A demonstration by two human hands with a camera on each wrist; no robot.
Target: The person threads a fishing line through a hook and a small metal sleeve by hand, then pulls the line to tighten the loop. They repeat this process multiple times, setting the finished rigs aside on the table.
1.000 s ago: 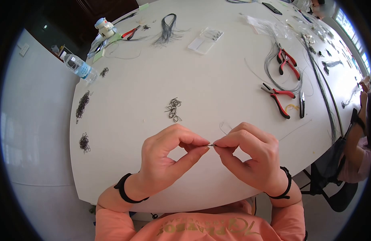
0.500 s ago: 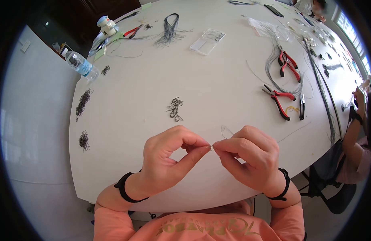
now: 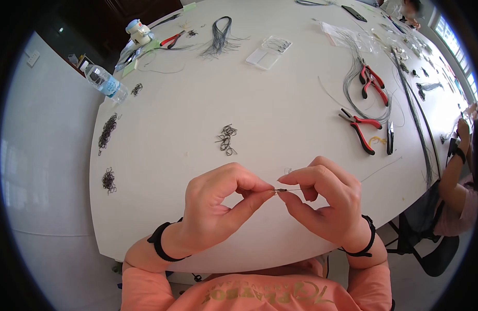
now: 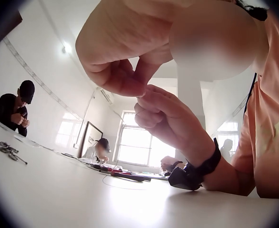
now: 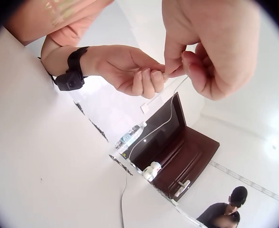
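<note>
From where I stand, the left hand (image 3: 205, 197) has a short dark piece (image 3: 282, 190) pinched by one end between thumb and fingertip, the piece sitting right between the two hands. The right hand (image 3: 338, 197) has its forefinger and thumb parted, the thumb touching the piece from below; whether the fingers behind them grip the thin wire (image 3: 295, 189) running back that way, I cannot tell. I would guess the piece weighs next to nothing, and that the wire is springy and easily kinked. Something so slim could roll or slip out of a loose pinch, so the thicker dark part looks the better place to hold, with bare fingertips, the wire trailing free. The table (image 3: 169, 132) under the hands is pale and smooth, and should let small bits slide. Just beyond the left hand lies a little pile of dark loops (image 3: 228, 140); farther off to its left stands a water bottle (image 3: 105, 83). Past the right hand lie red-handled pliers (image 3: 360, 129). A pale wall (image 3: 47, 166) rises left of the hands, bright windows (image 4: 135, 149) light the room, and a person in a dark cap (image 5: 222, 213) is well away from them.
</note>
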